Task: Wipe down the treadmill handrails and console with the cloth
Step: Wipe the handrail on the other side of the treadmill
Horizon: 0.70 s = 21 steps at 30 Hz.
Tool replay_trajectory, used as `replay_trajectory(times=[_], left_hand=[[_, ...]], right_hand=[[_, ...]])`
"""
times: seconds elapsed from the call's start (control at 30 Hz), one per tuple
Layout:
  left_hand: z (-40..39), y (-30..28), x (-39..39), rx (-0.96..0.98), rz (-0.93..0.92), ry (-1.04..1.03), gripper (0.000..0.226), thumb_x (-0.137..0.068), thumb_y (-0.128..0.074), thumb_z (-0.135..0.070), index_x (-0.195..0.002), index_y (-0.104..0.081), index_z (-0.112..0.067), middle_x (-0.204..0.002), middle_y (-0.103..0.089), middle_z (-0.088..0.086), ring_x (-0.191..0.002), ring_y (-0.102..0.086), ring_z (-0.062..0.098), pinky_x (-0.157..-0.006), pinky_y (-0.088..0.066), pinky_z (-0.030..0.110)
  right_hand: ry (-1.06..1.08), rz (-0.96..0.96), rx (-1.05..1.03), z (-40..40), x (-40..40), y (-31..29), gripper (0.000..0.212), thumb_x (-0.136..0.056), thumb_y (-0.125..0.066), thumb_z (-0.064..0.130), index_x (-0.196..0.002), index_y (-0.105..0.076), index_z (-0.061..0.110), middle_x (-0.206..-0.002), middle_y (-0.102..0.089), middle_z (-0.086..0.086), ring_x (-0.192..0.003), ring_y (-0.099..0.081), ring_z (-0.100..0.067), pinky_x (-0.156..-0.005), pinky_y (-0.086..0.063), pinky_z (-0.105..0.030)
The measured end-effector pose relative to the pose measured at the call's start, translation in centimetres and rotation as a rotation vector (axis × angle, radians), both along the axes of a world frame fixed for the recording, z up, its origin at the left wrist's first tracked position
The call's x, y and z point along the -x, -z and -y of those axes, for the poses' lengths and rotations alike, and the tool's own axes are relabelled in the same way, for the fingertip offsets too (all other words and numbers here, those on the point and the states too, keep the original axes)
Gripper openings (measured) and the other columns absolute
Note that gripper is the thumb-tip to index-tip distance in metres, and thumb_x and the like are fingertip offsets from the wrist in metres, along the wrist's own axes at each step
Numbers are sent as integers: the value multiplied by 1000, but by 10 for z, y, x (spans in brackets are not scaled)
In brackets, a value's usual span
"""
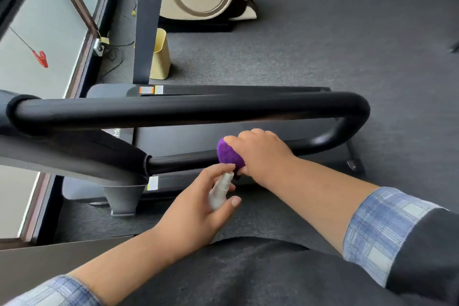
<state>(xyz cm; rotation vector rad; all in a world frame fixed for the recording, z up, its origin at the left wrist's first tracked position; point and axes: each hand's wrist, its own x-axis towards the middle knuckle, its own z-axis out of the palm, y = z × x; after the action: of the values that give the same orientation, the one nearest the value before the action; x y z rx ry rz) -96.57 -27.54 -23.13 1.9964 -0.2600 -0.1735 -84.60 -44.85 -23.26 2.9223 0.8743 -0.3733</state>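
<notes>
Dark grey carpet floor (323, 40) surrounds the treadmill. Bunched purple fleece cloth (228, 154) sits pressed on the lower black tubular handrail (183, 160), right hand (260, 154) grip clamped over it. Just beside, left hand (198, 211) grip is wrapped around a small white spray bottle (219, 192). Upper black looped handrail (188, 108) lies beyond.

Fuzzy purple cloth (229, 154) against a smooth, semi-glossy black handrail (188, 107); matt grey carpet (323, 45).

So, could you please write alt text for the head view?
The right hand presses a purple cloth on the treadmill's lower black handrail, while the left hand holds a small white spray bottle beside it.
</notes>
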Motion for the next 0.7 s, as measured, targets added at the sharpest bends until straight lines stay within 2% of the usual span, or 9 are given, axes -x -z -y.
replay_trajectory(times=[0.1, 0.2, 0.27, 0.37, 0.43, 0.5, 0.57, 0.63, 0.7], left_hand=[[25, -1, -6, 1, 27, 24, 55, -89, -66, -39, -127, -33, -59, -111, -56, -30, -110, -59, 2, -84, -41, 7], [56, -6, -11, -3, 45, 28, 54, -87, -64, -46, -126, -31, -63, -111, -56, -30, -108, -60, 2, -84, -41, 7], [77, -10, -14, -6, 63, 8, 52, -85, -62, -51, -125, -31, -64, -112, -57, -30, -108, -60, 1, -84, -43, 8], [110, -16, -16, -19, 88, -61, 51, -88, -65, -45, -124, -33, -61, -114, -58, -29, -109, -61, 1, -86, -45, 13], [133, -21, -13, -11, 101, -159, 53, -85, -67, -39, -122, -36, -61, -112, -60, -27, -107, -61, 3, -86, -45, 13], [156, -26, -6, 9, 142, -264, 52, -82, -66, -40, -121, -39, -60, -105, -63, -22, -100, -64, 7, -84, -46, 13], [177, -28, 2, 2, 189, -351, 51, -81, -64, -41, -121, -40, -61, -98, -65, -17, -94, -65, 10, -83, -49, 20], [197, -32, 10, -11, 207, -427, 52, -81, -65, -40, -120, -40, -63, -97, -66, -16, -92, -66, 12, -83, -52, 28], [214, -37, 18, -7, 240, -498, 53, -82, -66, -37, -122, -41, -61, -98, -66, -15, -90, -66, 13, -81, -53, 32]], right_hand=[[36, 10, 46, 41, -3, -7, 74, -78, -76, 50, -138, -38, 29, -113, -57, 0, -110, -53, -27, -90, -45, -43], [58, 38, 76, 83, -7, -14, 70, -77, -77, 49, -134, -41, 29, -110, -58, 1, -108, -54, -27, -87, -43, -41], [26, 60, 87, 100, -7, -16, 64, -79, -77, 41, -131, -41, 25, -110, -58, 0, -107, -54, -28, -87, -42, -41], [-50, 70, -5, 118, 1, -17, 63, -82, -71, 23, -135, -38, 24, -114, -57, -1, -112, -52, -29, -95, -41, -42], [-103, 12, -138, 134, 9, -23, 70, -84, -67, 20, -144, -33, 26, -123, -56, 0, -118, -49, -27, -104, -37, -43], [-130, -73, -275, 156, 19, -34, 80, -85, -67, 24, -153, -25, 32, -138, -51, 5, -130, -42, -21, -114, -29, -37], [-142, -141, -385, 181, 25, -43, 82, -89, -65, 30, -156, -19, 37, -148, -43, 12, -138, -33, -13, -113, -20, -21], [-171, -178, -455, 204, 27, -47, 81, -91, -64, 39, -155, -15, 44, -151, -39, 18, -140, -29, -5, -111, -19, -15], [-204, -188, -523, 220, 29, -52, 80, -89, -64, 49, -150, -13, 54, -149, -40, 23, -136, -32, 0, -109, -25, -13]])
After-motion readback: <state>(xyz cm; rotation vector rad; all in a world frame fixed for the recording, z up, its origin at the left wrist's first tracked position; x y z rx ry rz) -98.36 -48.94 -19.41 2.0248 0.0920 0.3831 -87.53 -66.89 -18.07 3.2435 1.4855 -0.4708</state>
